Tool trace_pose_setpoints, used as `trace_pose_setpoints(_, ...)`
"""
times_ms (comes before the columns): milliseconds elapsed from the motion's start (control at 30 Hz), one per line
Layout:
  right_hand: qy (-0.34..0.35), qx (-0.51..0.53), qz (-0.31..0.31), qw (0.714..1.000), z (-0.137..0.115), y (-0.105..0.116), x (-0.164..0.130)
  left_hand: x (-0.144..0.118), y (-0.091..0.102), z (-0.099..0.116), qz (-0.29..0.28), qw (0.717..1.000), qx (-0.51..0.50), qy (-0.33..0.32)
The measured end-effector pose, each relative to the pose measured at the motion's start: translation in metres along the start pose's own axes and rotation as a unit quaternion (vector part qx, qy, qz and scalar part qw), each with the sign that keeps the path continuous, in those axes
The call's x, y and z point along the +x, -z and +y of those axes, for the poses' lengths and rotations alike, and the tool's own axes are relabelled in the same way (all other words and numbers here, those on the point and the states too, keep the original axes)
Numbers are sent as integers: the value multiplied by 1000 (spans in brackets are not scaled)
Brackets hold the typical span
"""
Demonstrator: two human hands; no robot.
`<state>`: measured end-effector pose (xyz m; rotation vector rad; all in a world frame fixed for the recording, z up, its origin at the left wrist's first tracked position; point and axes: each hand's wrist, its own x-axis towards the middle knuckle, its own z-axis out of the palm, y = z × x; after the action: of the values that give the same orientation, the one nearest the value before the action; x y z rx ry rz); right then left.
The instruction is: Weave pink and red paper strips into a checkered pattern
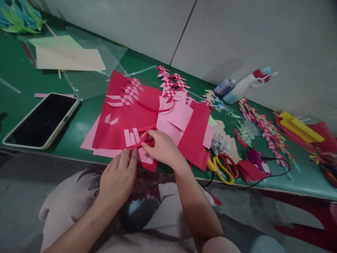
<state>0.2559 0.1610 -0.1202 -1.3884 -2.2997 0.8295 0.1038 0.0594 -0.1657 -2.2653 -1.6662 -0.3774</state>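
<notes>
The thumb and forefinger of our right hand (163, 147) pinch a red strip (142, 141) that lies across the pale pink strips (128, 137). The fingertips of our left hand (117, 175) rest by their near ends; its thumb is hidden, so we cannot tell whether it grips. We judge these paper strips light, limp and easily creased, best taken gently near the crossing. Beneath spreads a red sheet (102, 135); leftward, on the green table (83, 121), lies a phone (40, 121).
</notes>
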Motion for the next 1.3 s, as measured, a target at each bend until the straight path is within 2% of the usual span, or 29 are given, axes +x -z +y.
trace_pose_setpoints(233, -29, 104, -26, 994, 9, 2, -4, 0, 0, 0, 20, 1000, -10, 13)
trace_pose_setpoints(433, -21, 100, -12, 995, 12, 1, -8, 0, -2, -2, 52, 997, -50, 41)
trace_pose_setpoints(567, -9, 111, -13, 994, 13, 0, -12, -2, -3, -2, 46, 996, -62, 46)
trace_pose_setpoints(733, -38, 131, 2, 991, 12, -1, -12, -1, -3, -1, 48, 996, -59, 42)
trace_pose_setpoints(1000, -58, 121, 21, 991, 11, -5, -8, -1, -1, 0, 20, 997, -56, 43)
trace_pose_setpoints(1300, -58, 130, 45, 989, 14, -14, -6, -3, -4, 1, 28, 998, -44, 31)
